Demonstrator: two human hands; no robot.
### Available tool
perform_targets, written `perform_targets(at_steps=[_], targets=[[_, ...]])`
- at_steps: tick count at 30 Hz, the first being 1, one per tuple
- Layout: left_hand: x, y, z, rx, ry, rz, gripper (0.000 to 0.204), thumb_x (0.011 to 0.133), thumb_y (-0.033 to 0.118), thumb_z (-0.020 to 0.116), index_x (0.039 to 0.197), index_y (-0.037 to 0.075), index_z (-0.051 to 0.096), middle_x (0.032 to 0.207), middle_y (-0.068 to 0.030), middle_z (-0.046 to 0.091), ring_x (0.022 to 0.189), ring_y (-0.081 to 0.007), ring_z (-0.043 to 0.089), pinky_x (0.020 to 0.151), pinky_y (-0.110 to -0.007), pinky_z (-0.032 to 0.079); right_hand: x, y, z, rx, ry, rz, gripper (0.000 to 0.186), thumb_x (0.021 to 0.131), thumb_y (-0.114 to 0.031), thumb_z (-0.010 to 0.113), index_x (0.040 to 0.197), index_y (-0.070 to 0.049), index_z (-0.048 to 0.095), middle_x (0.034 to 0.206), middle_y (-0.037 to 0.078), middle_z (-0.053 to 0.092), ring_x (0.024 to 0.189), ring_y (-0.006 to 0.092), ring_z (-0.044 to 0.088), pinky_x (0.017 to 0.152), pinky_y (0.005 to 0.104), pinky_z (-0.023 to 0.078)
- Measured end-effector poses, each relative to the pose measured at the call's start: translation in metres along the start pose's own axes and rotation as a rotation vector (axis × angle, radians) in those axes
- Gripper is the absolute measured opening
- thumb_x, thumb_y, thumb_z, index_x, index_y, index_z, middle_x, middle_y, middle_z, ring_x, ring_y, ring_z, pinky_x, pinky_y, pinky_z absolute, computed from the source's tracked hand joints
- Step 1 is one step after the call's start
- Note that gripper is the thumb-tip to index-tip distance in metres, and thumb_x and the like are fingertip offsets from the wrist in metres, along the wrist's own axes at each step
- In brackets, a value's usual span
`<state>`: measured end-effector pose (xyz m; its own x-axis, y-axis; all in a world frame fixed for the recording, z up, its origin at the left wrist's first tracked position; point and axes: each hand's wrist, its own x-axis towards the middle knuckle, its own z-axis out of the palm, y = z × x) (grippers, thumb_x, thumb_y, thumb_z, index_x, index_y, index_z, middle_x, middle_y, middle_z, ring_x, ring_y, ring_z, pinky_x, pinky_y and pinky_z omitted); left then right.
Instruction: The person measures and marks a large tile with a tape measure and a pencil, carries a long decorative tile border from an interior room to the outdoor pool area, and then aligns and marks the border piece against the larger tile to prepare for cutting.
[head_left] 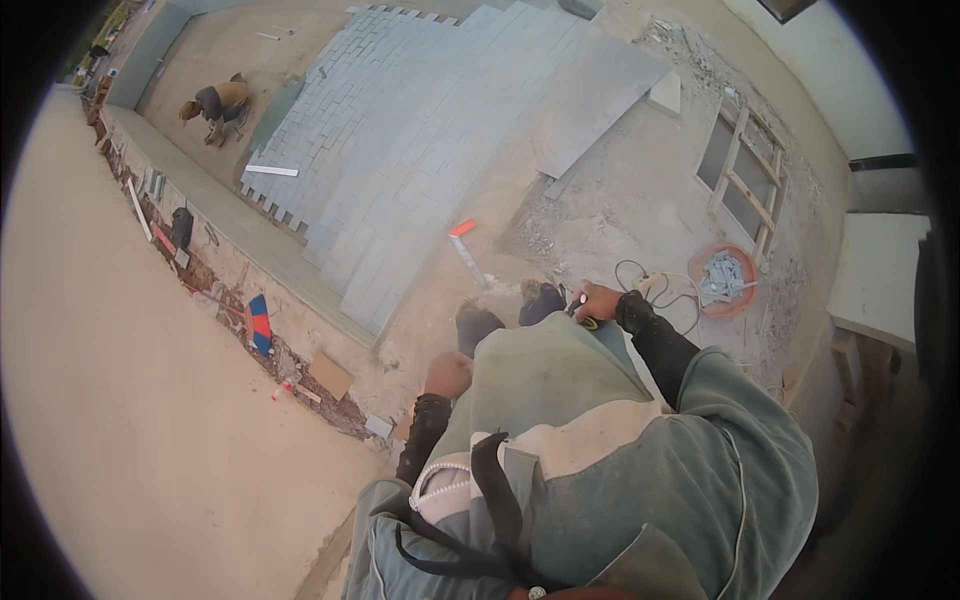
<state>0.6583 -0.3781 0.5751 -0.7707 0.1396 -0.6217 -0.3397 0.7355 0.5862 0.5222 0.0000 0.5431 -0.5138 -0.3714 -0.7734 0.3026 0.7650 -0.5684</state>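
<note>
My right hand [600, 302] is closed around a small black and yellow tool [590, 323] in front of my jacket; its exact kind is too small to tell. Beside the jacket's left edge is my left hand [448, 373], its fingers curled in and mostly hidden, so what they hold, if anything, does not show. On the floor just beyond my feet lies a try square [466, 250] with an orange stock and a pale blade. Past it spreads a paved area of grey tiles [430, 130] laid in staggered rows.
An orange-rimmed tub [750, 268] with tile offcuts stands to the right, beside a looped cable [657, 287]. Further off lie a wooden frame [738, 160] and a large grey slab [600, 100]. A co-worker [222, 105] crouches at the far left, near a white straightedge [272, 171].
</note>
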Motion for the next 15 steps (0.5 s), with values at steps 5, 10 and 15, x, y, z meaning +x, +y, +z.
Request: perform_targets(at_steps=[5,10,15], targets=[[0.061,-0.028,-0.058,-0.096,-0.48,0.094,0.029,0.074,0.028,0.067,0.086,0.003,0.074,0.08,-0.0179,0.07,0.073,-0.0268,0.065,0.071,-0.039,0.05,-0.039,-0.021,0.018,0.063,0.287,-0.06,0.073,0.062,-0.048,0.086,0.11,-0.003,0.054,0.102,0.015,0.061,0.097,0.0274,0.061,0.084,0.0372,0.048],[0.101,-0.02,-0.075,0.032,-0.63,0.094,0.029,0.075,0.028,0.067,0.088,0.003,0.074,0.081,-0.0182,0.07,0.075,-0.026,0.065,0.072,-0.039,0.05,-0.044,-0.004,0.048,0.27,0.552,0.123,0.071,0.065,-0.049,0.084,0.107,-0.002,0.05,0.096,0.018,0.063,0.09,0.0309,0.062,0.081,0.0393,0.049],[0.145,0.013,-0.09,0.215,-0.729,0.114,0.032,0.078,0.026,0.057,0.093,0.003,0.073,0.083,-0.02,0.07,0.075,-0.0275,0.064,0.075,-0.039,0.05,-0.021,0.017,0.046,0.426,0.592,0.179,0.069,0.068,-0.049,0.083,0.105,-0.002,0.049,0.092,0.019,0.062,0.086,0.031,0.063,0.077,0.0404,0.049]])
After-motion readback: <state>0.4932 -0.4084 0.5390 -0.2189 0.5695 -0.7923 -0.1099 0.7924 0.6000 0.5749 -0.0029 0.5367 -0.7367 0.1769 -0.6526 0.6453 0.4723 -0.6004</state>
